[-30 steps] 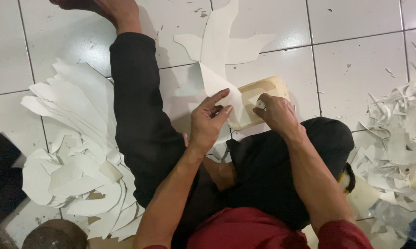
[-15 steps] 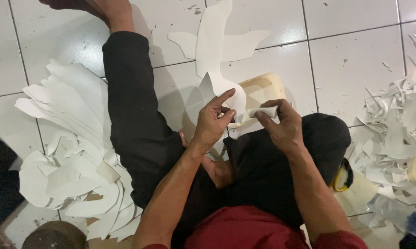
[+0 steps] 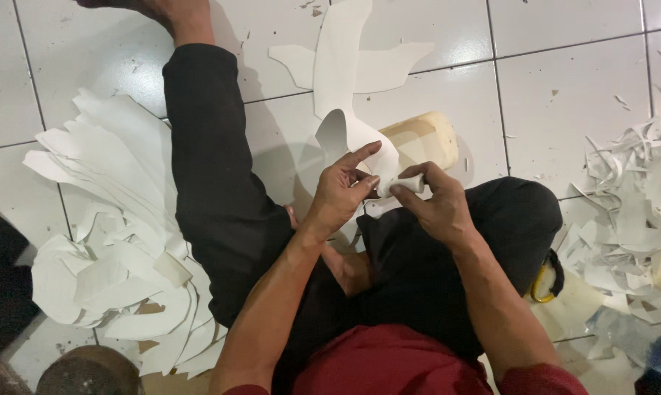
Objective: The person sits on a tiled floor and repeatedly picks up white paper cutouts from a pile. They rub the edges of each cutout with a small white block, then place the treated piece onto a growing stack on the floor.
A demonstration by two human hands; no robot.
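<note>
A person sits on a white tiled floor [image 3: 565, 88] with one leg stretched out and the other folded, working on a cut sheet of white material. At far left a fanned stack of cut white pieces [image 3: 118, 219] lies beside the outstretched leg [image 3: 213, 183]; it is one pile, its layers too many and too overlapped to count. The left hand [image 3: 341, 194] pinches the curled lower edge of a long white cut-out [image 3: 349, 80], thumb and fingers closed on it, the forefinger raised and straight. The cut-out runs from the hands away across the floor, its far end lying flat over a second, wing-shaped white piece [image 3: 389, 62]. Just right of it, the right hand [image 3: 437, 205] closes thumb and fingers around a small pale cylinder-like object [image 3: 404, 184], which touches the sheet's edge; what it is cannot be told. Behind the hands sits one pale yellowish block [image 3: 422, 139]. At right, one heap of white offcuts [image 3: 630, 219] spreads over the tiles, and a yellow-and-black object [image 3: 544, 281] shows beside the folded knee.

The likely risk: with fingers of both hands meeting at the same edge, a slip of the small object could nick a fingertip or tear the thin sheet. The curled edge could also crease if it is gripped too hard.
</note>
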